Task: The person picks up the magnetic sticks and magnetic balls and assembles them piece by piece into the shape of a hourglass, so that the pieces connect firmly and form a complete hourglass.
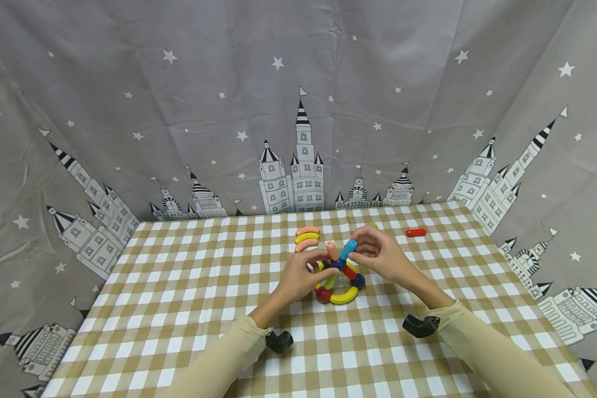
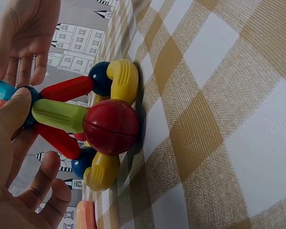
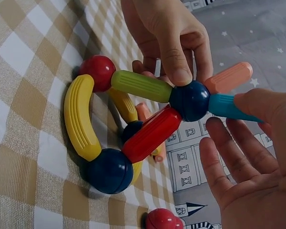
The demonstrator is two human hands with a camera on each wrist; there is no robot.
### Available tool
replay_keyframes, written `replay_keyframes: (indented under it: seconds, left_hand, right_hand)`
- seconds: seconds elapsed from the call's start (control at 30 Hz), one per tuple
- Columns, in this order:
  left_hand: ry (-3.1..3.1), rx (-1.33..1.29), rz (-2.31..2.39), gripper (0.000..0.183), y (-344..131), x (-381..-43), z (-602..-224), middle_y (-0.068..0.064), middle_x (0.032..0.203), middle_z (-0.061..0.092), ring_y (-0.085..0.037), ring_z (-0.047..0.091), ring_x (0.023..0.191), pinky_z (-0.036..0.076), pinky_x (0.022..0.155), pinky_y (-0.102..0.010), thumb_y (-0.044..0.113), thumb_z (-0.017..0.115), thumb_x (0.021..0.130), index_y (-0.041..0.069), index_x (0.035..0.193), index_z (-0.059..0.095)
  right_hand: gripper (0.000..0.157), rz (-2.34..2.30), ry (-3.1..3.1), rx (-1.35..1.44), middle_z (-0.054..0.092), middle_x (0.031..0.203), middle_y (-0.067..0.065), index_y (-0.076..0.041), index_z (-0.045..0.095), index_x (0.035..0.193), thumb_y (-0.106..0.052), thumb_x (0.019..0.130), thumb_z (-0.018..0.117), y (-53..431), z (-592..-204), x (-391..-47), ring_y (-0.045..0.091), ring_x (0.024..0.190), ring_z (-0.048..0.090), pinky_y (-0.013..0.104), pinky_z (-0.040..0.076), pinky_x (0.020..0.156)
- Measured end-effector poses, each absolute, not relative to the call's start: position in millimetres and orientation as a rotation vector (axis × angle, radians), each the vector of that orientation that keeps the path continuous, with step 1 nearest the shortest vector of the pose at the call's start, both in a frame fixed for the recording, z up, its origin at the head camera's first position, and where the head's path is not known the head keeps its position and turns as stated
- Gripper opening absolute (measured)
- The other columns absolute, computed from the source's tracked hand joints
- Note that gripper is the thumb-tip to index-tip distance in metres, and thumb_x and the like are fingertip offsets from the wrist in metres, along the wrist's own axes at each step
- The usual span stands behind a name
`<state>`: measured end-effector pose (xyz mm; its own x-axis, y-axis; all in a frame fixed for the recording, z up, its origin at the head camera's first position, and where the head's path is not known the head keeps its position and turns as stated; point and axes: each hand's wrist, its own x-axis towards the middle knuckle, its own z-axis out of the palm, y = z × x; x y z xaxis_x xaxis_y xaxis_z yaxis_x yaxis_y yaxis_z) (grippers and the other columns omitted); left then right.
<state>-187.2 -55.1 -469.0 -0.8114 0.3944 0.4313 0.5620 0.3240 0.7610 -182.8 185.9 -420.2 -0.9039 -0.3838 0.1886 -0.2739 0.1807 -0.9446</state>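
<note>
A magnetic stick-and-ball construction stands on the checked cloth. Its base is a ring of yellow curved sticks [image 3: 79,119] joined by a red ball [image 3: 97,73] and dark blue balls [image 3: 109,171]. A green stick [image 3: 142,86] and red sticks [image 3: 152,133] slope up to a dark blue top ball [image 3: 189,101]. My left hand [image 1: 300,276] grips that top ball, thumb pressed on it. From the ball rise a peach stick [image 1: 331,250] and a light blue stick [image 1: 348,250]. My right hand [image 1: 385,257] pinches the light blue stick near its outer end.
Peach and yellow curved sticks [image 1: 307,237] lie in a row behind the left hand. A red stick [image 1: 416,232] rests farther right, and a green piece [image 1: 373,225] shows partly behind the right hand. Loose red balls [image 3: 161,219] sit beyond the ring. A grey castle-print curtain [image 1: 204,138] hangs behind the table.
</note>
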Motion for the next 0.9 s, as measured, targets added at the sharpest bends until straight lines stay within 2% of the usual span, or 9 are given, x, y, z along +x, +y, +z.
replay_keyframes:
  seconds: [0.17, 0.37, 0.6, 0.73, 0.9]
  left_hand:
    - [-2.430, -0.879, -1.493, 0.028, -54.7, -186.9, -468.0, -0.001, 0.102, 0.077, -0.009, 0.060, 0.068, 0.055, 0.061, -0.029, 0.018, 0.086, 0.085, 0.009, 0.110, 0.078]
    - [-2.484, -0.844, -1.496, 0.028, -55.1, -185.8, -467.1, 0.001, 0.102, 0.077, -0.005, 0.060, 0.070, 0.055, 0.064, -0.028, 0.021, 0.085, 0.086, 0.010, 0.111, 0.078]
    - [-2.492, -0.837, -1.512, 0.028, -55.1, -186.8, -467.9, 0.001, 0.104, 0.077, -0.016, 0.064, 0.074, 0.056, 0.066, -0.031, 0.022, 0.085, 0.087, 0.011, 0.111, 0.078]
    - [-2.484, -0.837, -1.508, 0.028, -55.1, -187.4, -469.0, 0.000, 0.103, 0.077, -0.022, 0.065, 0.074, 0.055, 0.065, -0.030, 0.020, 0.086, 0.086, 0.011, 0.111, 0.078]
    - [-2.494, -0.830, -1.502, 0.028, -54.9, -187.8, -469.0, 0.001, 0.103, 0.077, -0.020, 0.065, 0.073, 0.054, 0.063, -0.024, 0.021, 0.086, 0.086, 0.011, 0.111, 0.078]
  right_hand:
    - [0.032, -1.801, 2.373, -0.686, 0.065, 0.116, 0.016, 0.000, 0.059, 0.121, -0.003, 0.093, 0.075, 190.4, -420.8, -184.5, 0.040, 0.104, 0.068, 0.031, 0.059, 0.086]
    - [0.039, -1.683, 2.492, -0.696, 0.066, 0.119, 0.014, 0.001, 0.060, 0.127, -0.005, 0.092, 0.076, 200.0, -419.2, -187.4, 0.035, 0.101, 0.070, 0.035, 0.060, 0.084]
    - [0.038, -1.592, 2.610, -0.722, 0.068, 0.120, 0.020, -0.001, 0.061, 0.129, -0.001, 0.093, 0.074, 213.9, -422.2, -191.1, 0.033, 0.099, 0.070, 0.043, 0.059, 0.085]
    - [0.038, -1.545, 2.663, -0.703, 0.067, 0.125, 0.020, -0.003, 0.062, 0.129, -0.003, 0.093, 0.075, 220.4, -426.9, -195.0, 0.033, 0.099, 0.070, 0.048, 0.058, 0.086]
    - [0.039, -1.496, 2.726, -0.665, 0.067, 0.125, 0.021, -0.001, 0.062, 0.130, -0.004, 0.093, 0.076, 226.6, -432.2, -200.8, 0.033, 0.098, 0.071, 0.051, 0.058, 0.087]
